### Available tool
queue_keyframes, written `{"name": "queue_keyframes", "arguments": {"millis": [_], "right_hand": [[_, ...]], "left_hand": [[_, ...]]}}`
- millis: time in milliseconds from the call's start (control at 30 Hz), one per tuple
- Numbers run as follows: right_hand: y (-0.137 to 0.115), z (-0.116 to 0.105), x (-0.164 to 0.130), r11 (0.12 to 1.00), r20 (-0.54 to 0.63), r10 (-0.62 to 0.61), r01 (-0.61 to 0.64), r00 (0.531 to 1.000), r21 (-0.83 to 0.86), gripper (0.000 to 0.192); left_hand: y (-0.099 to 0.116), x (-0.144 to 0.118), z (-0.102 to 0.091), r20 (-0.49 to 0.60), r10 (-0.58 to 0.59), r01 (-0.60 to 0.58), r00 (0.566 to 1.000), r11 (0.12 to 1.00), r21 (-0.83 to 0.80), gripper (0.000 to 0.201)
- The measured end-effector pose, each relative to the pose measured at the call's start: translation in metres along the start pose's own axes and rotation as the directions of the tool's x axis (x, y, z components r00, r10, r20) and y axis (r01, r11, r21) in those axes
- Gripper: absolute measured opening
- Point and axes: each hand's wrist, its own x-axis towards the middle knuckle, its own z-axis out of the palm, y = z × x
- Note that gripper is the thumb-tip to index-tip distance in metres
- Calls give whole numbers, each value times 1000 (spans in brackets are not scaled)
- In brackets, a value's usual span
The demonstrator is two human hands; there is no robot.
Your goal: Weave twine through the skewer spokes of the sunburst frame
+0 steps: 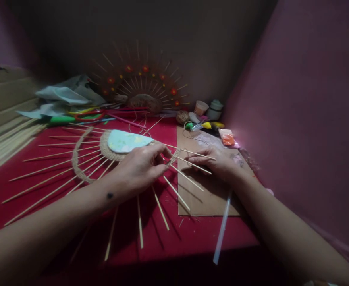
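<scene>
A half-round sunburst piece lies on the red table (10, 186): a pale blue centre (125, 141), a ring of jute twine (77, 165) and several thin wooden sticks (51, 155) fanning outward. My left hand (140, 169) rests over its right part, fingers pinching the twine by the sticks. My right hand (218, 161) lies on a brown cardboard sheet (205, 196) and touches the tips of two sticks there.
A finished sunburst with red flowers (141, 85) leans on the back wall. Small pots (208, 109), a twine ball (182, 116), coloured glue bottles (202, 126) and an orange packet (228, 138) stand behind the cardboard. Loose sticks (4, 145) lie left; a glue stick (222, 230) lies near the front edge.
</scene>
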Motion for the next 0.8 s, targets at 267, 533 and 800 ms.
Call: {"name": "queue_keyframes", "arguments": {"millis": [267,533,800], "right_hand": [[13,20,-3,971,15,-239,239,971,-24,43],[9,18,-2,975,70,-222,221,973,16,41],[10,20,-1,945,68,-319,323,945,-50,37]], "left_hand": [[-3,2,4,-26,-4,5,1000,1000,31,18],[12,15,-10,74,-33,16,997,973,228,18],[4,68,-11,369,156,-192,916,979,65,31]]}}
